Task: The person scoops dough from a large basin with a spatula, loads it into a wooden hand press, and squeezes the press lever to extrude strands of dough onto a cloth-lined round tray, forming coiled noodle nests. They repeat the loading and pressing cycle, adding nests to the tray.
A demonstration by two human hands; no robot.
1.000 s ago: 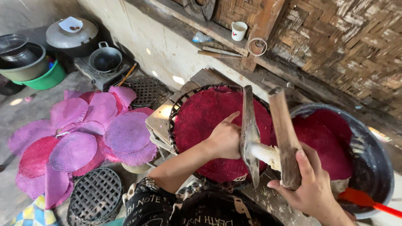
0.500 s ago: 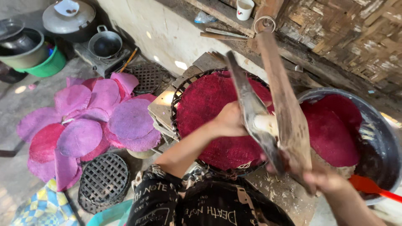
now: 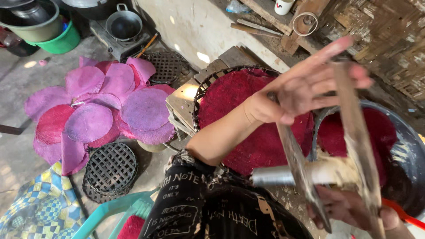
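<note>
My left hand (image 3: 310, 86) is lifted with fingers stretched apart, resting against the upper ends of a two-armed press (image 3: 358, 146) made of a wooden arm and a metal arm. My right hand (image 3: 349, 212) grips the press low down, partly hidden behind it. A metal cylinder (image 3: 274, 176) sticks out from the press, with pale dough (image 3: 332, 170) smeared around it. Below my left arm a round dark-red sheet (image 3: 239, 110) lies on a black wire rack (image 3: 200, 95). A dark bowl (image 3: 414, 150) at the right holds more red mass.
Purple and pink round sheets (image 3: 97, 106) lie overlapping on the floor at the left. Black wire racks (image 3: 110, 170) lie near them. A pot (image 3: 124, 24), a green basin (image 3: 62, 40), a teal chair edge (image 3: 110, 212) and a red handle (image 3: 405, 213) surround me.
My left hand has risen off the red sheet to the top of the press. The press has swung closer to the camera and tilted, still held low by my right hand.
</note>
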